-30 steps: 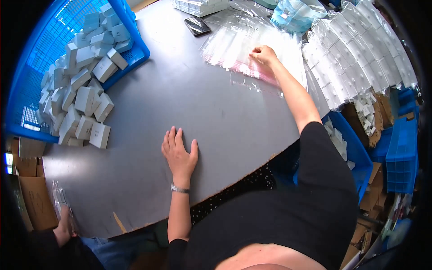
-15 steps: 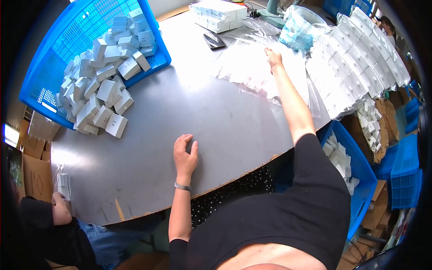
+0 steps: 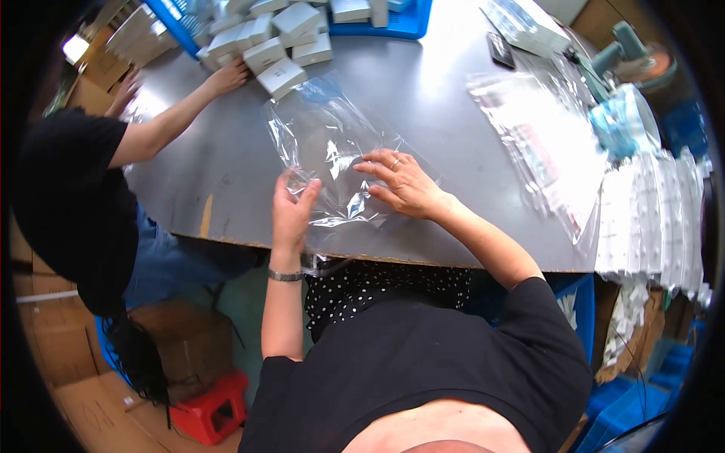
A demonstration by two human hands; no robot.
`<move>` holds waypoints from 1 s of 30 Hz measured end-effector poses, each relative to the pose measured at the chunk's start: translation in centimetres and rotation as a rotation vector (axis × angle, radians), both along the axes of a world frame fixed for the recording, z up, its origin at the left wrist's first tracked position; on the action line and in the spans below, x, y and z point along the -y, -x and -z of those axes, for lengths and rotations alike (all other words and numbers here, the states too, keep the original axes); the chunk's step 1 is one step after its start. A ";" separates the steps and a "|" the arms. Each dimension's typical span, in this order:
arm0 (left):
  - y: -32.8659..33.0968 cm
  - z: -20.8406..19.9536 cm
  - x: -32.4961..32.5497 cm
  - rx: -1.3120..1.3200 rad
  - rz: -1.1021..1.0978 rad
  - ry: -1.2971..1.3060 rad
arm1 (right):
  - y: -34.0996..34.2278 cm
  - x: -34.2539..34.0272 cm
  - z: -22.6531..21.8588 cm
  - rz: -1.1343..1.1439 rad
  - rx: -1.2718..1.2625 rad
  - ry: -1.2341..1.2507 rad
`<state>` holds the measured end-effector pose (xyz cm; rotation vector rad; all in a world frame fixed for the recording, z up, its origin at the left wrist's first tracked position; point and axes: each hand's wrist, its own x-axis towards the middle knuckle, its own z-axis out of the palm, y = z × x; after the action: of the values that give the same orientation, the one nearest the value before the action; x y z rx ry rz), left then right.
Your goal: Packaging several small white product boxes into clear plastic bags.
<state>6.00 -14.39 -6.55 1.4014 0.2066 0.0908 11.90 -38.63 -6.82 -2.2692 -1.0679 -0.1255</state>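
Observation:
A clear plastic bag (image 3: 332, 143) lies crinkled in front of me, its near edge reaching the table's front edge. My left hand (image 3: 293, 204) is closed on the bag's left side, thumb and fingers pinching the film. Over the bag's right part is my right hand (image 3: 400, 183), fingers spread and bent, a ring on one of them. Whether its fingertips touch the film I cannot tell. Beyond the bag's far end lie small white boxes (image 3: 281, 78).
A co-worker's hand (image 3: 230, 75) reaches the boxes from the left. The blue basket (image 3: 377, 30) stands at the back. To the right are stacked flat clear bags (image 3: 529, 136), a phone (image 3: 500, 51), a fan (image 3: 634, 60) and bagged white boxes (image 3: 642, 219).
My right hand has come back from the bag stack to the table's middle, and a clear bag is now between my hands. My view has shifted; the co-worker's arm now reaches toward the boxes.

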 end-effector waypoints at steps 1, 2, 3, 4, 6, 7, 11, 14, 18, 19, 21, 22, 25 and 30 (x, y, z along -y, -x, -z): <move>0.8 -1.0 -0.9 0.020 -0.101 -0.128 | -0.3 0.1 1.0 -0.024 0.001 0.000; 1.9 -2.1 -2.3 0.018 -0.126 -0.132 | -0.1 -0.2 1.9 -0.016 0.141 0.106; 2.3 -3.0 -3.5 -0.055 -0.265 -0.505 | -0.4 -0.2 2.2 0.000 0.289 0.215; 2.4 -3.4 -4.4 -0.132 -0.399 -0.875 | -0.3 -0.3 2.6 0.024 0.253 0.254; 3.2 -3.6 -5.3 -0.014 -0.520 -1.169 | 0.4 -1.5 0.6 -0.007 0.165 0.345; 3.1 -3.5 -5.6 0.114 -0.610 -1.462 | 0.2 -2.1 -1.0 -0.013 0.069 0.444; 1.4 -0.9 -2.6 0.217 0.091 -1.385 | -6.8 -9.6 -8.2 0.003 -0.517 0.798; 0.1 3.5 0.5 0.164 0.231 -1.501 | -13.1 -16.6 -4.6 0.221 0.184 0.118; -4.2 -0.1 -2.3 0.090 0.539 -1.192 | -25.4 -20.3 3.5 0.275 0.481 0.207; -5.2 0.8 -3.9 0.087 0.539 -1.206 | -25.6 -21.7 3.5 0.277 0.480 0.193; -6.7 3.6 -7.3 -0.116 -0.045 -0.287 | -23.1 -24.0 3.2 0.272 0.311 0.443; -7.6 3.5 -8.7 -0.130 -0.206 -0.258 | -20.4 -23.9 2.2 0.094 0.253 0.356; -12.9 2.2 -10.0 -0.083 -0.432 -0.630 | -19.1 -20.9 -0.7 -0.205 0.034 0.208; -17.0 -0.3 -8.0 -0.148 -0.247 -1.504 | -31.6 -21.3 0.4 0.754 0.265 0.097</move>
<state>23.00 -6.41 -6.26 2.8774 0.4815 0.4038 43.53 -17.32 -7.26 -2.6837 -0.2800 -0.7057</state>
